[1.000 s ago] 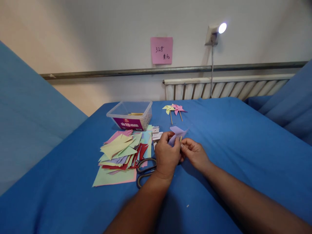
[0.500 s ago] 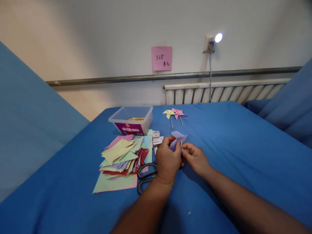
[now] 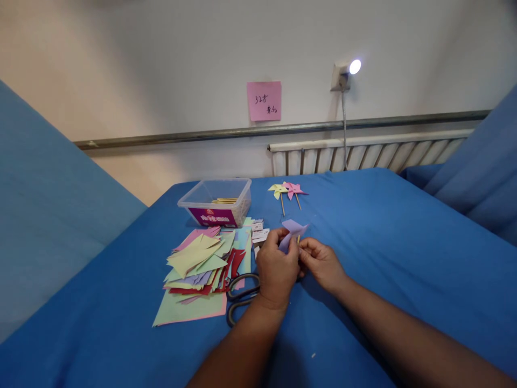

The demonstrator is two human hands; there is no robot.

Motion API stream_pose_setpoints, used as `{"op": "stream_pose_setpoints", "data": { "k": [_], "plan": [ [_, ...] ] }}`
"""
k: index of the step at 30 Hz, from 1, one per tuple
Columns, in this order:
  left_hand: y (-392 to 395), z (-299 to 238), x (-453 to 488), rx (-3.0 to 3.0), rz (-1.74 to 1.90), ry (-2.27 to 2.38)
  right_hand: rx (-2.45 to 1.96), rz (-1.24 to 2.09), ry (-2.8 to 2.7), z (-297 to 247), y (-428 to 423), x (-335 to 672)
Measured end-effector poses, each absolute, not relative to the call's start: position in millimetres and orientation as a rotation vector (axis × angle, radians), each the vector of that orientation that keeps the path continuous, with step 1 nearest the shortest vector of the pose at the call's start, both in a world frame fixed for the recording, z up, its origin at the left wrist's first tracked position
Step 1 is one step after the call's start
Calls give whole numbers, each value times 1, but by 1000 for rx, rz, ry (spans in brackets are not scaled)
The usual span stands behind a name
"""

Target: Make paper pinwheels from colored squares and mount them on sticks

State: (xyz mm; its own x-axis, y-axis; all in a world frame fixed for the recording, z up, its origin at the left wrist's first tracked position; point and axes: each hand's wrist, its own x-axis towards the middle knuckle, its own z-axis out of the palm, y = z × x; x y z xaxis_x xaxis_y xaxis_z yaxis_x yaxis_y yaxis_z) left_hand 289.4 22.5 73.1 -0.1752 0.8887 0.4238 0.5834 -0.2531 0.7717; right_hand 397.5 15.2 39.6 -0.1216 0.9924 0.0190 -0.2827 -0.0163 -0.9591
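My left hand (image 3: 277, 269) pinches a folded purple paper piece (image 3: 291, 230) above the blue cloth. My right hand (image 3: 321, 262) is closed beside it, its fingers holding a thin wooden stick (image 3: 299, 238) against the paper. A pair of dark-handled scissors (image 3: 241, 296) lies just left of my left wrist. A heap of coloured paper pieces (image 3: 202, 264) sits further left. Two finished pinwheels, one yellow (image 3: 278, 189) and one pink (image 3: 294, 189), lie beyond my hands.
A clear plastic box (image 3: 218, 202) with sticks inside stands behind the paper heap. Small white slips (image 3: 259, 233) lie near it. A radiator (image 3: 363, 153), a rail, a pink note (image 3: 264, 101) and a lamp (image 3: 350, 69) are on the wall. Blue cloth (image 3: 383, 242) covers the table.
My hands have stayed together on the purple paper, with small finger shifts. The view has tilted a little, so everything sits lower in the frame.
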Motion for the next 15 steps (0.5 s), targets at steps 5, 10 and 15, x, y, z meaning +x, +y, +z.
{"op": "stream_pose_setpoints", "data": {
  "k": [5, 10, 15],
  "plan": [
    [23, 72, 290, 1755, 1434, 1646, -936, 1409, -1085, 37, 15, 398],
    [22, 72, 290, 1730, 1436, 1628, -929, 1402, -1078, 36, 16, 399],
    [21, 73, 291, 1701, 1427, 1592, -933, 1396, -1081, 38, 17, 400]
  ]
}}
